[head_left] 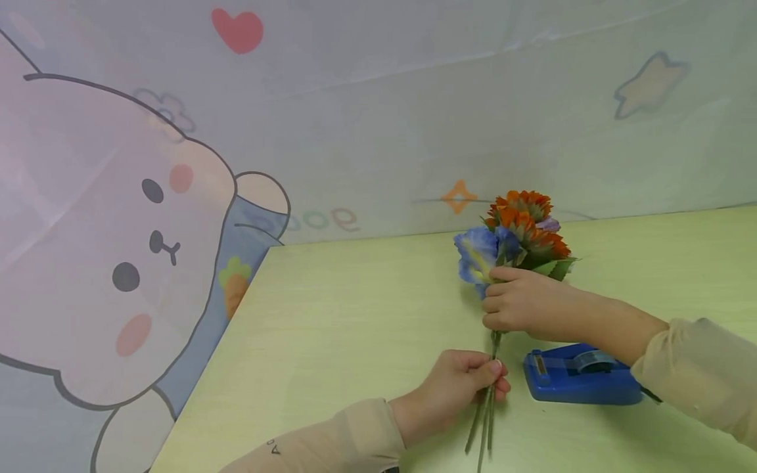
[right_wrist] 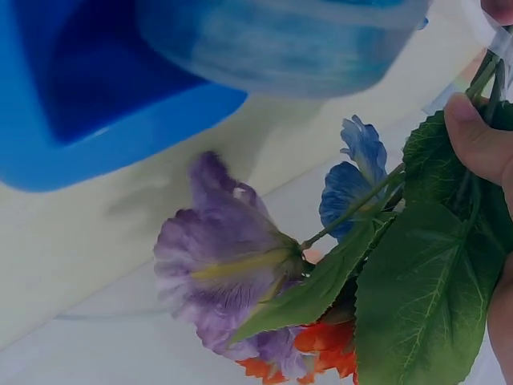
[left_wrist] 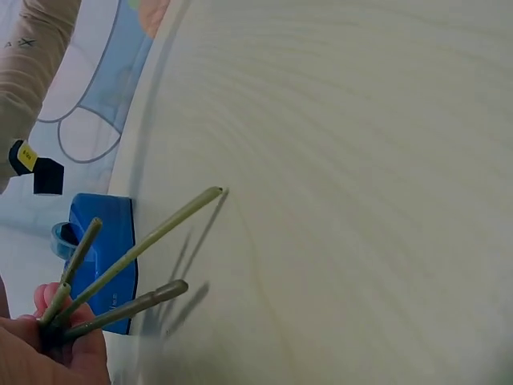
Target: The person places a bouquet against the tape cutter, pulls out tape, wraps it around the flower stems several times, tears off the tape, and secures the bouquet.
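Observation:
My right hand (head_left: 526,303) grips a bunch of artificial flowers just below the blooms. Orange flowers (head_left: 520,223) and a blue flower (head_left: 476,253) show above it in the head view; a purple flower (right_wrist: 224,265) and green leaves (right_wrist: 429,297) fill the right wrist view. Lower down, my left hand (head_left: 452,387) pinches the gathered stems (head_left: 486,427) between thumb and fingers. Several stem ends (left_wrist: 160,233) stick out past that hand in the left wrist view. Clear film (right_wrist: 503,40) shines around the stems by the right thumb.
A blue tape dispenser (head_left: 582,378) with a roll of tape (head_left: 594,360) stands on the pale yellow-green table (head_left: 331,315), under the right forearm in the head view. Behind the table hangs a printed cloth (head_left: 378,118) with a cartoon bear on its left part.

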{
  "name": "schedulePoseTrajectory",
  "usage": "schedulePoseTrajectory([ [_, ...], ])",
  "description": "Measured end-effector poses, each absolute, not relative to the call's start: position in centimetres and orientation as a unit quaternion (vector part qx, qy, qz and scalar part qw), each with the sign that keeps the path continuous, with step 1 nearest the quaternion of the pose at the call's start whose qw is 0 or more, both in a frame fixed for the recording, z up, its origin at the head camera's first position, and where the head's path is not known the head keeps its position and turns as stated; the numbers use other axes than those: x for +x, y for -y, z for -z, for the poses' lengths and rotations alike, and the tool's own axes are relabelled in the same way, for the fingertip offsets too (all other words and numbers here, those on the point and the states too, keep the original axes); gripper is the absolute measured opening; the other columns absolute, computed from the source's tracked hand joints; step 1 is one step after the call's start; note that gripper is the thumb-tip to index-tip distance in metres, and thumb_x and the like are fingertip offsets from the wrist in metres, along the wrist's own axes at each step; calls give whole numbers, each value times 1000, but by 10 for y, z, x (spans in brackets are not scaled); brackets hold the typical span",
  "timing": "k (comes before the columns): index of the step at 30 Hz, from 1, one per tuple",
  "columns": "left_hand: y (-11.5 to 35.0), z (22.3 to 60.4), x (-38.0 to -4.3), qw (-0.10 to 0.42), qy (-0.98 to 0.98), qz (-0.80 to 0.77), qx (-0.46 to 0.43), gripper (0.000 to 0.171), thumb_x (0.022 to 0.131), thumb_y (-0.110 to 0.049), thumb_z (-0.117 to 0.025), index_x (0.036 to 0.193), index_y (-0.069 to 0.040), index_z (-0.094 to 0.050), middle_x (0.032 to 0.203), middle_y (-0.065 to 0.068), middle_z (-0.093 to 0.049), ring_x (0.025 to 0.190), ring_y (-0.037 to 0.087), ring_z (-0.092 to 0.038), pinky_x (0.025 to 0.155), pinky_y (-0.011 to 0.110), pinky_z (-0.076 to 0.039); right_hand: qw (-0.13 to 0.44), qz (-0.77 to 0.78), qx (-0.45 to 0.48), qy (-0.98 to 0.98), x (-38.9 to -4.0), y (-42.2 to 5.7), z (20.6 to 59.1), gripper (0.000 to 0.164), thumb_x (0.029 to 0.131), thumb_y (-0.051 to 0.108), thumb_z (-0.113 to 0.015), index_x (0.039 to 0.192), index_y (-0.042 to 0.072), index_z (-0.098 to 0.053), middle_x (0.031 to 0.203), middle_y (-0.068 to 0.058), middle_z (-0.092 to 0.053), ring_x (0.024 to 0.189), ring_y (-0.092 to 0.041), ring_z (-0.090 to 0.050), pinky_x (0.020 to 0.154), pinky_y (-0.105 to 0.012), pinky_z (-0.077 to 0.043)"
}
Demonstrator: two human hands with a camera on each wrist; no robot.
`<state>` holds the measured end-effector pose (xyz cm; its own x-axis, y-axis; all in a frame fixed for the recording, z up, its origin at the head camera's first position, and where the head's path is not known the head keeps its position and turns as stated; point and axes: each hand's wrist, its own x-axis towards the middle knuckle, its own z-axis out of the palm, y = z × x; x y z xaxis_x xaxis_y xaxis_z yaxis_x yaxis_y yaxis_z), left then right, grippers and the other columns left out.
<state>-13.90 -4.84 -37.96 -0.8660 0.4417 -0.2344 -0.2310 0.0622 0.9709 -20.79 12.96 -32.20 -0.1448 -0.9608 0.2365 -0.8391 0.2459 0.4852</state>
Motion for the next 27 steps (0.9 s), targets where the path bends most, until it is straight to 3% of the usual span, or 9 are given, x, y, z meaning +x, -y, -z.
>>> schedulePoseTrajectory([
  [5,47,381,-138,258,-683,-680,68,27,96,-7,-50,100,18,-60,79,14,-66,61,3,-58,66,21,-51,235,103,598,759,-203,-130,319,37,56,-2,-85,77,19,-62,79,6,-62,88,-15,-59,95,-44,-42],
  [14,44,383,-135,263,-654,-708,46,28,98,-7,-46,104,18,-57,85,18,-66,65,7,-59,75,32,-54,255,132,611,737,-196,-131,314,38,56,7,-86,87,18,-67,96,1,-65,108,-22,-58,96,-44,-41],
  [22,38,386,-133,289,-598,-747,25,27,99,-9,-44,105,15,-55,76,3,-59,67,8,-58,78,30,-53,305,133,616,714,-197,-139,324,42,51,11,-87,88,20,-69,95,4,-67,109,-20,-57,87,-36,-46],
  [27,37,389,-133,305,-566,-766,19,24,100,-11,-40,100,10,-54,75,1,-53,67,7,-53,69,21,-49,306,126,612,718,-199,-141,327,46,52,9,-86,94,21,-71,99,4,-67,106,-19,-59,79,-32,-50],
])
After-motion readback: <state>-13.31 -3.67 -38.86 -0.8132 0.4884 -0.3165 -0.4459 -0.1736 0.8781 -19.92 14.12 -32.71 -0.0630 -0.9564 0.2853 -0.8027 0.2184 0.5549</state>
